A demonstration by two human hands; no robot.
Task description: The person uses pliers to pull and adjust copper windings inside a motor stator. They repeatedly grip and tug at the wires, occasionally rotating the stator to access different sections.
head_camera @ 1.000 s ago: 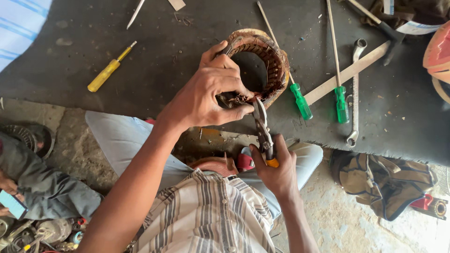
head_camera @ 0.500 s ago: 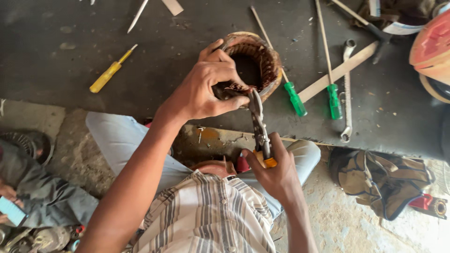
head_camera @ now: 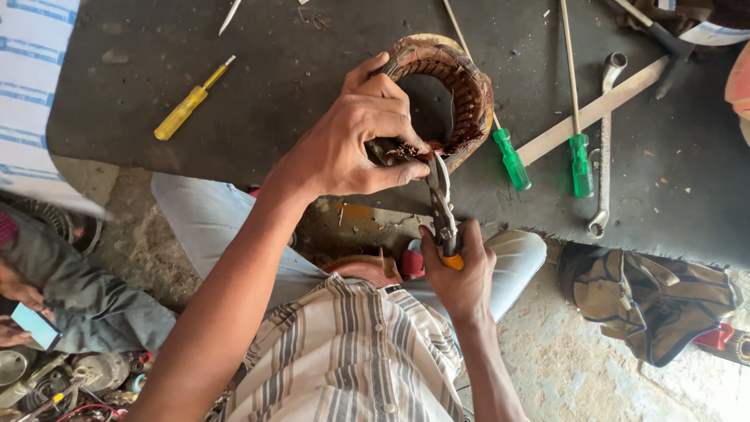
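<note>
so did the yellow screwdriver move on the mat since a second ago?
No. The yellow screwdriver lies at the same angle and the same spot relative to the dark mat's near-left corner; its slight shift in frame matches the whole scene, so it is camera motion.

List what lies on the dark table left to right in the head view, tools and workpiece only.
Yellow-handled screwdriver → left hand gripping the round copper-wound stator ring → first green-handled screwdriver → second green-handled screwdriver → long steel spanner. The pliers in the right hand overlap the ring, so left out.
</note>
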